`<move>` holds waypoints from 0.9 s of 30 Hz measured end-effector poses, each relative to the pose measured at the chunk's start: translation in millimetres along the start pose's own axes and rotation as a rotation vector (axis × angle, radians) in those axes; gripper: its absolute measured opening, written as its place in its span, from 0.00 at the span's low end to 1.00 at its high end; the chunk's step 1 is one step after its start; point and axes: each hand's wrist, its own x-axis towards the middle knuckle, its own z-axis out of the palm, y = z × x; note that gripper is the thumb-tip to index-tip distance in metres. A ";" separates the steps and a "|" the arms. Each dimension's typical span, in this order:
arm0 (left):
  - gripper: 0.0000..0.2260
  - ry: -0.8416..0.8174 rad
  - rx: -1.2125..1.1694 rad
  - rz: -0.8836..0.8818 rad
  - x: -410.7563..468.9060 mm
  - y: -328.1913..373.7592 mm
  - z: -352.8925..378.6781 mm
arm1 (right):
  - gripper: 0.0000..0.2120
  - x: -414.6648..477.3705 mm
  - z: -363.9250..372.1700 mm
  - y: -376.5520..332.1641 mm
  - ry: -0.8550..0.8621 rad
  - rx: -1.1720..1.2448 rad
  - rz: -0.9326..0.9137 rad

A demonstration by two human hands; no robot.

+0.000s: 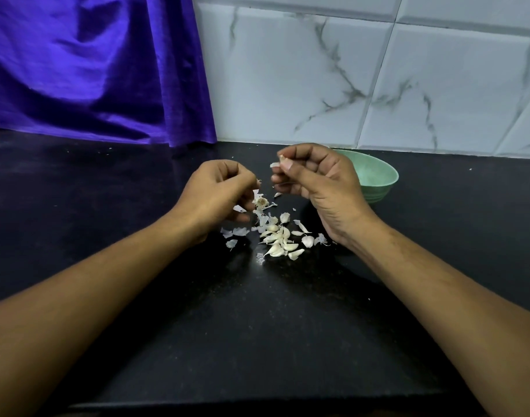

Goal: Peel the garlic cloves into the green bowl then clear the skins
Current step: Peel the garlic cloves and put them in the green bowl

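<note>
A: Hands, quick?
B: I've got the right hand (315, 182) pinching one garlic clove (282, 158) thumb to forefinger, raised just beside the green bowl (381, 192), likely for a short drop; left hand (218, 194) curled, on a skin or on nothing, I can't tell.
A: The rest?
B: Clove pile (280, 236) and loose skins (236, 231) mid counter (257, 326), between my wrists for easy reach; bowl near the back edge.

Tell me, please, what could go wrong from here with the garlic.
The right hand pinches a garlic clove over the counter, not over the green bowl behind it; a slip could drop it among the unpeeled cloves. Skins lie mixed with that pile, so clearing them may sweep cloves away.
</note>
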 end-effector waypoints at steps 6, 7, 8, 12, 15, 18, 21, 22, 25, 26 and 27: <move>0.09 0.015 0.226 0.148 2.0 -4.9 -5.3 | 0.08 -1.9 -2.6 0.3 -0.012 -0.121 0.017; 0.09 0.016 0.252 0.173 2.1 -5.1 -5.8 | 0.07 -1.9 -2.6 0.9 -0.012 -0.124 0.028; 0.10 0.016 0.276 0.190 2.4 -5.3 -6.6 | 0.07 -1.7 -2.9 1.2 -0.011 -0.119 0.041; 0.11 0.031 0.337 0.203 1.5 -6.3 -8.1 | 0.06 -1.3 -4.8 0.7 -0.013 -0.093 0.075; 0.11 0.041 0.330 0.180 1.4 -6.6 -8.7 | 0.06 -1.7 -4.8 -0.7 -0.022 -0.105 0.082; 0.09 0.005 0.258 0.179 4.0 -7.5 -10.4 | 0.07 -1.9 -4.2 -0.3 -0.043 -0.144 0.060; 0.05 -0.037 0.203 0.202 4.8 -8.2 -9.3 | 0.07 -1.6 -3.3 0.9 -0.064 -0.187 0.031; 0.05 -0.041 0.182 0.198 4.5 -8.4 -8.0 | 0.07 -1.6 -3.2 1.2 -0.068 -0.197 0.026; 0.03 -0.044 0.127 0.203 2.2 -6.8 -5.8 | 0.07 -1.8 -3.3 1.5 -0.070 -0.205 0.029; 0.06 -0.042 0.122 0.209 1.8 -6.8 -5.2 | 0.06 -1.8 -3.5 1.7 -0.072 -0.206 0.031; 0.08 -0.038 0.129 0.218 1.9 -7.0 -5.1 | 0.06 -1.8 -3.5 1.6 -0.077 -0.212 0.031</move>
